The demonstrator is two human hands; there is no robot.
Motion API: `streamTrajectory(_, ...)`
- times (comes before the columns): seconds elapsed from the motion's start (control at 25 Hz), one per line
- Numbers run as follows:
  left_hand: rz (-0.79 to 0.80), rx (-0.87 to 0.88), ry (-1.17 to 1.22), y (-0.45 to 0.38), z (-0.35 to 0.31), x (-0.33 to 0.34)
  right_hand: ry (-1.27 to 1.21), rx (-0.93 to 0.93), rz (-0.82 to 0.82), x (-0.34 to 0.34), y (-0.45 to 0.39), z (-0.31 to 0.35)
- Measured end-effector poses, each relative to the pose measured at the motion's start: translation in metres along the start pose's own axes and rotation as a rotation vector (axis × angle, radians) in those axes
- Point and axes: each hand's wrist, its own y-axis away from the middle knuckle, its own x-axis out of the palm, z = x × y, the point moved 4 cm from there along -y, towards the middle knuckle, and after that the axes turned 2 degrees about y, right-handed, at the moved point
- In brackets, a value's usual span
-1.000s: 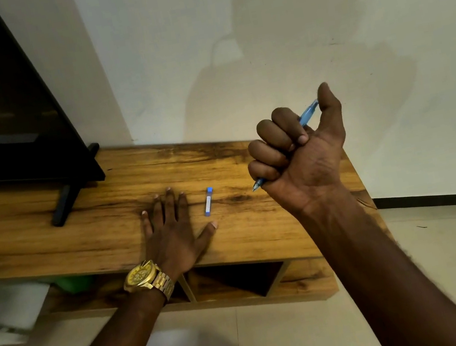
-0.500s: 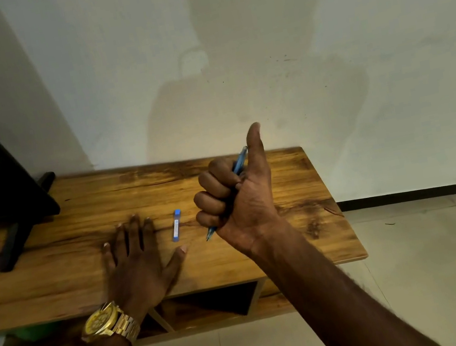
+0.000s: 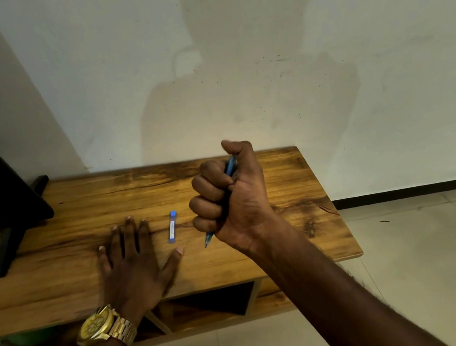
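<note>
Thumb's dropped onto the blue pencil [image 3: 230, 167] top now, right hand [image 3: 234, 199] fisted round it above the bench [image 3: 293, 237]. Meanwhile my left hand [image 3: 134, 268] lies flat near the front edge. The lead tube [image 3: 173, 226] sits untouched between them, so I reckon refilling's barely started.

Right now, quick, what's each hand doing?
Left hand: open, lying flat on the wooden table, holding nothing.
Right hand: closed in a fist around the blue pen, thumb on top.
</note>
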Motion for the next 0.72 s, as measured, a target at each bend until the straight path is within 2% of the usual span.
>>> streamTrajectory(0.4, 0.007, -0.003, 0.006, -0.001, 0.001, 0.000, -0.038, -0.078, -0.040, -0.002, 0.000, 0.011)
streamTrajectory(0.72, 0.038, -0.013, -0.022, 0.000, -0.001, -0.002, -0.072, -0.082, 0.044, 0.003, 0.004, 0.023)
